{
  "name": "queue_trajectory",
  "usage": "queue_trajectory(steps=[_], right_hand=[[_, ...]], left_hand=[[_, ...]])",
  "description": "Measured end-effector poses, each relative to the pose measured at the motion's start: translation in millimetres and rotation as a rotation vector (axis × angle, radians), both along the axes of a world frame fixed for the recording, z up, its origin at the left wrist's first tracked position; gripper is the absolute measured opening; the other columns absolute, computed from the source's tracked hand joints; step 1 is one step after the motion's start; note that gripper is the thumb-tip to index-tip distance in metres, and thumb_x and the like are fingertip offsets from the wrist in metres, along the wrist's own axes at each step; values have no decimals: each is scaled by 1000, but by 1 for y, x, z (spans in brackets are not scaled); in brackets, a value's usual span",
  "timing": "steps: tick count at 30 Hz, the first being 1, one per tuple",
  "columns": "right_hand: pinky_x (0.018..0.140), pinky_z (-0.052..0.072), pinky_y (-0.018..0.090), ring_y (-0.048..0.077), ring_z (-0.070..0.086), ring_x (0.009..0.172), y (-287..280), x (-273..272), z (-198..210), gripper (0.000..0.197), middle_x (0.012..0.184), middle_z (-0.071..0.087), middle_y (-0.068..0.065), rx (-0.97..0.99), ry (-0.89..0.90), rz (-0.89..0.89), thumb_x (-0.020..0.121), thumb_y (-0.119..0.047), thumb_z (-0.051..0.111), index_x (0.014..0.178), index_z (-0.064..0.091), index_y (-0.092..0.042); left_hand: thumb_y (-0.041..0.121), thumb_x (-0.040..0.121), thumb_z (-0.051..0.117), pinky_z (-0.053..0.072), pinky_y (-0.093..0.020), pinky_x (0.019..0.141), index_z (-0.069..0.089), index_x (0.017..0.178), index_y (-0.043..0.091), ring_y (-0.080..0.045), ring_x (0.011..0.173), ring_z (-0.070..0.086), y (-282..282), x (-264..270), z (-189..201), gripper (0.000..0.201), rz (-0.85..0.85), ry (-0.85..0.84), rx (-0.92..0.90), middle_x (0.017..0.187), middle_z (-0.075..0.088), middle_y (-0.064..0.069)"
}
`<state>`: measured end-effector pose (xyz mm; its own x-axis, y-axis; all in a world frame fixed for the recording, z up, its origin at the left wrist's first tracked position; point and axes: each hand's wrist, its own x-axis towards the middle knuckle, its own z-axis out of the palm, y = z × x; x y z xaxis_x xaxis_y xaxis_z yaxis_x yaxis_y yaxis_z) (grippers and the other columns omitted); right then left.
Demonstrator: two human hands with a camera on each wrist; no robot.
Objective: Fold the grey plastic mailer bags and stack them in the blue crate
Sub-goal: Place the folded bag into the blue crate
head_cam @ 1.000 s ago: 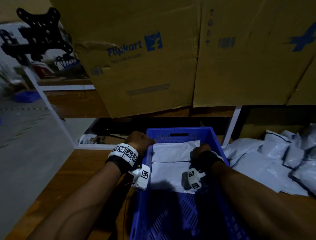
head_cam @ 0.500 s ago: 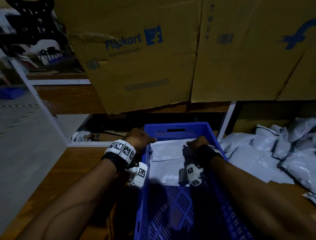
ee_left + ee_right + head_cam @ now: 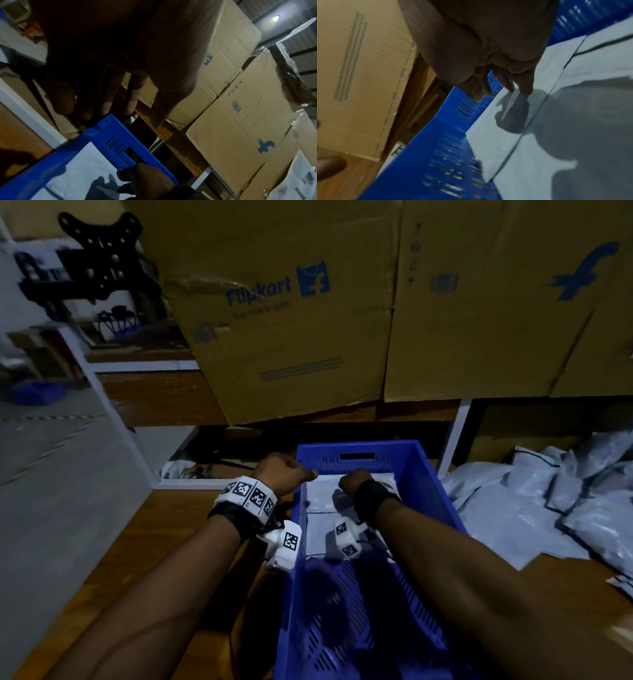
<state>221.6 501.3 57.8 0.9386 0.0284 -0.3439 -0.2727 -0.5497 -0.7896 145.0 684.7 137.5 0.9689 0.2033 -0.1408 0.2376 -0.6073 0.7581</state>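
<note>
The right hand [image 3: 352, 481] hangs low over the folded bags [image 3: 320, 496] at the crate's [image 3: 442, 501] 12 o'clock end, fingers [image 3: 527, 89] curled down with tips at the top bag, pinching nothing I can see; I judge it is settling the stack, so press flat and square the edge to the far wall. The left hand [image 3: 282, 475] hovers by the 11 o'clock corner, fingers loose, holding nothing. The crate holds folded bags at its far end, its near floor bare; unfolded bags [image 3: 534, 508] lie at 3 o'clock.
</note>
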Motion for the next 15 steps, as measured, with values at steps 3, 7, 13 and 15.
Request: queue_trajectory(steps=[3, 7, 13, 15], right_hand=[[86, 52, 28, 36, 56, 130, 8, 1, 8, 41, 141, 57, 23, -29, -31, -4, 103, -13, 51, 140, 54, 4], [103, 47, 36, 35, 57, 128, 1, -3, 18, 40, 139, 60, 20, -48, -41, -18, 100, -16, 57, 137, 59, 2], [80, 58, 42, 27, 67, 95, -43, -29, 78, 26, 110, 70, 11, 16, -149, 123, 97, -16, 63, 118, 73, -3], [57, 48, 32, 20, 55, 68, -70, -46, 109, 21, 81, 68, 4, 51, -234, 186, 97, -16, 64, 108, 75, -2]], left_hand=[[48, 79, 84, 56, -37, 76, 75, 98, 9, -23, 81, 66, 3, -3, 0, 45, 7, -21, 7, 94, 73, -8], [44, 80, 85, 52, -33, 69, 73, 97, 8, -20, 74, 62, 1, -7, -3, 42, 8, -12, -3, 81, 68, -3], [48, 79, 84, 40, -26, 57, 77, 88, 14, -13, 58, 52, -31, -28, 28, 37, -111, -119, -20, 64, 57, 6], [49, 79, 84, 42, -25, 58, 77, 87, 16, -11, 57, 55, -54, -47, 47, 35, -159, -183, -17, 65, 62, 6]])
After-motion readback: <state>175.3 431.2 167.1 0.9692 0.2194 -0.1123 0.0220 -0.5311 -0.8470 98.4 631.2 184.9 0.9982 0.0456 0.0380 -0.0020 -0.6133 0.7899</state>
